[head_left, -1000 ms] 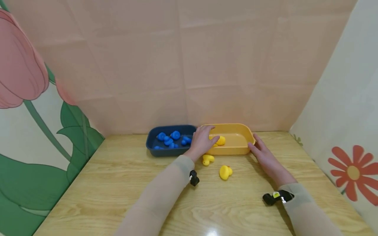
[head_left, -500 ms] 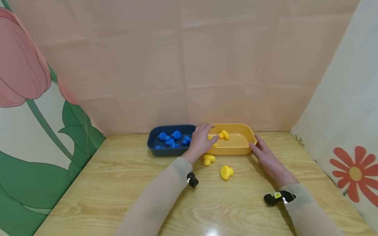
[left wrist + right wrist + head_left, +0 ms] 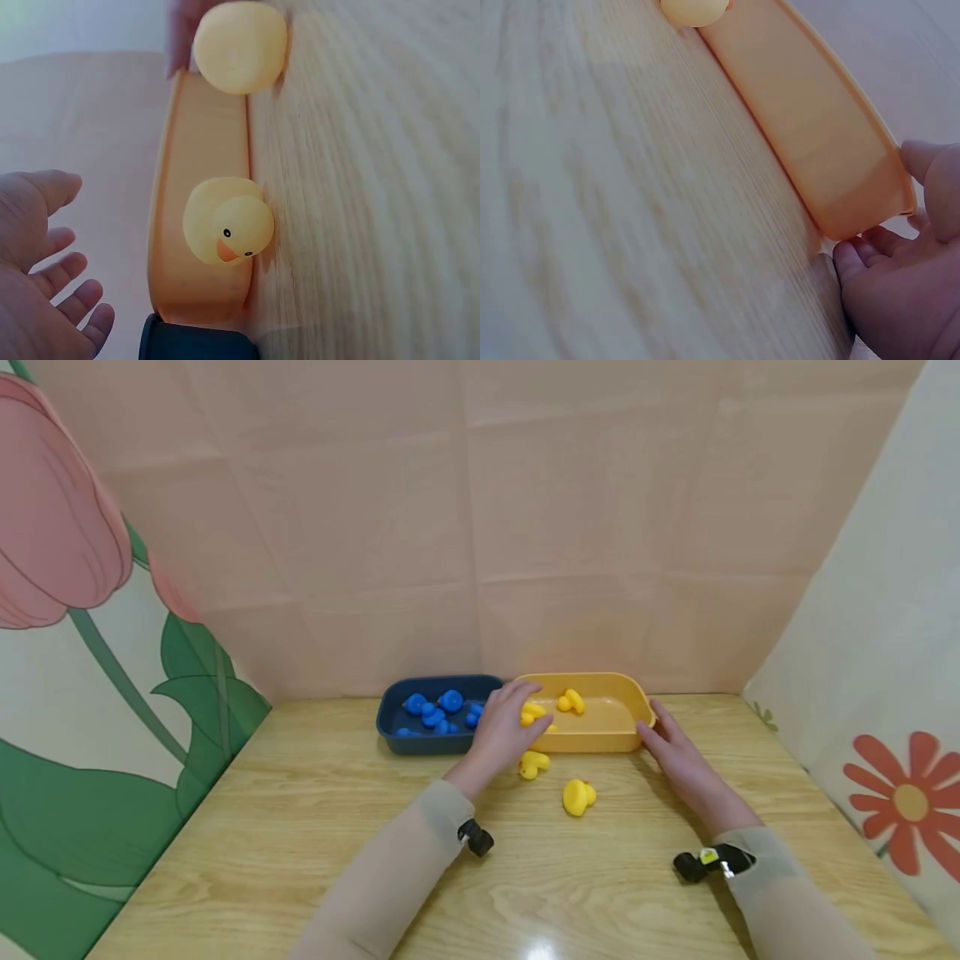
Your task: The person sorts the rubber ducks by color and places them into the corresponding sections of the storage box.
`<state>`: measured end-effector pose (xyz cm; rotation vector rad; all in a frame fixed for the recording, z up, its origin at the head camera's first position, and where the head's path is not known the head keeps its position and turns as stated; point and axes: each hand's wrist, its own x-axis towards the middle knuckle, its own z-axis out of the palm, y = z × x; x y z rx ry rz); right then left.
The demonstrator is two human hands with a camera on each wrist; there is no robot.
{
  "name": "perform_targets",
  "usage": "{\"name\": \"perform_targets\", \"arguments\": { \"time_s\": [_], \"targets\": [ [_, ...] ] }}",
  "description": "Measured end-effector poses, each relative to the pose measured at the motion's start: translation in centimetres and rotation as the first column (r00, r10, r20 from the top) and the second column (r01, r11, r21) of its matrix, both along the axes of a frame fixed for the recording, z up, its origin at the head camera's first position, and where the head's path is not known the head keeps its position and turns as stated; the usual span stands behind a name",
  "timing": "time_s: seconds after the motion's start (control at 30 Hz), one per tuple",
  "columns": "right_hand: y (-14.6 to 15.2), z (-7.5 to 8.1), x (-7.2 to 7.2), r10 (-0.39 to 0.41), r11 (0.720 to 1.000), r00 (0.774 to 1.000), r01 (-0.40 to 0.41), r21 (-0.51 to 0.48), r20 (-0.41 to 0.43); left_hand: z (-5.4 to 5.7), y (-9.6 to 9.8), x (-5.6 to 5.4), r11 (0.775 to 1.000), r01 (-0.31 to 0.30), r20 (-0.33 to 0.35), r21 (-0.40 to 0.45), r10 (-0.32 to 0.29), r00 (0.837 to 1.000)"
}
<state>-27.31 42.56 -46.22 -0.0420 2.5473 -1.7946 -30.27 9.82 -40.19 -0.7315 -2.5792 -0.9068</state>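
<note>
My left hand (image 3: 506,727) hovers where the navy tray (image 3: 384,735) and yellow tray (image 3: 592,743) meet. Its fingers (image 3: 79,300) are spread and hold nothing. At the yellow tray's right end, my right hand (image 3: 686,768) grips the corner, with the thumb (image 3: 922,159) at the rim and the fingers by the end wall. Inside that tray lie a yellow rubber duck (image 3: 572,702) and, partly behind my left thumb, more yellow (image 3: 532,712). Two yellow ducks are on the table in front: one duck (image 3: 534,765) close to the tray, another duck (image 3: 579,797) nearer me.
Several blue ducks (image 3: 432,715) lie in the navy tray. Both trays stand side by side on the wooden table (image 3: 322,827), close to the pink cloth backdrop (image 3: 360,527). Flower-printed panels (image 3: 862,635) flank the table.
The yellow duck in the tray has shifted back and tipped into a new pose. My left hand has drawn slightly left and toward me. My right hand keeps its place on the tray.
</note>
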Motion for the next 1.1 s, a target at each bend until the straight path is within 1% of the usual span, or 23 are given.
{"name": "perform_targets", "arguments": {
  "time_s": [0.17, 0.4, 0.63, 0.77, 0.87, 1.0, 1.1],
  "targets": [
    [0.0, 0.1, 0.1, -0.002, 1.0, 1.0, 0.002, 0.011, 0.005, 0.1, -0.8, 1.3, 0.999, 0.045, 0.024, 0.023, -0.046, 0.999],
    [0.1, 0.0, 0.1, -0.002, 1.0, 1.0, 0.002, 0.012, 0.001, -0.3, -1.8, 2.7, 0.997, 0.077, 0.01, 0.001, -0.077, 0.997],
    [0.2, -0.2, 0.1, -0.004, 1.0, 1.0, 0.004, 0.0, 0.009, -0.5, -2.0, 4.0, 0.995, 0.102, 0.062, 0.01, -0.103, 0.993],
    [0.3, -0.2, 0.1, -0.012, 1.0, 1.0, 0.012, 0.005, 0.014, -0.7, -1.8, 4.4, 0.994, 0.112, 0.056, -0.016, -0.111, 0.992],
    [0.2, -0.2, 0.1, -0.01, 1.0, 1.0, 0.01, 0.006, 0.007, -1.1, -1.8, 4.4, 0.992, 0.119, 0.061, -0.039, -0.116, 0.991],
    [0.0, 0.1, 0.1, -0.007, 1.0, 1.0, 0.007, 0.009, 0.004, -1.6, -2.2, 4.3, 0.989, 0.139, 0.085, -0.048, -0.134, 0.987],
    [-0.2, 0.4, 0.0, -0.004, 1.0, 1.0, 0.004, -0.005, 0.009, -1.8, -2.3, 4.3, 0.988, 0.143, 0.109, -0.048, -0.137, 0.985]
  ]
}}
